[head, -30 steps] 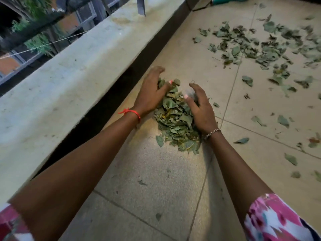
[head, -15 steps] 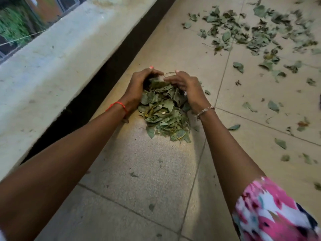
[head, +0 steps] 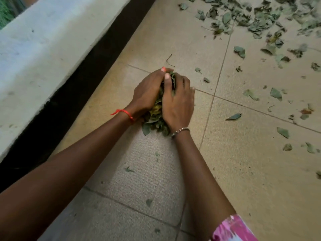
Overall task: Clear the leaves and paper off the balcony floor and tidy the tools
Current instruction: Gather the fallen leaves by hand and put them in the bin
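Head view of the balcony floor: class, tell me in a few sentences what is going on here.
A person presses a pile of leaves together between the left hand and the right hand, down at the tiled floor beside the ledge. Many scattered leaves lie on the tiles beyond, not yet gathered.

Balcony floor [head: 243, 171] fills centre and right. Parapet ledge [head: 43, 49] runs along the left, near to far, with a base strip [head: 97, 70] between it and the floor.

Mid-scene, on the floor: bundle of leaves [head: 154, 119], left hand [head: 147, 94] on its left side, right hand [head: 177, 101] on its right, fingertips meeting at the far end.

Twig [head: 168, 60] just beyond the hands. Lone leaf [head: 233, 116] right of the right hand. Scattered leaves [head: 260, 20] spread far right, thinning towards the near right. Leaf fragments [head: 129, 169] near, between the forearms.
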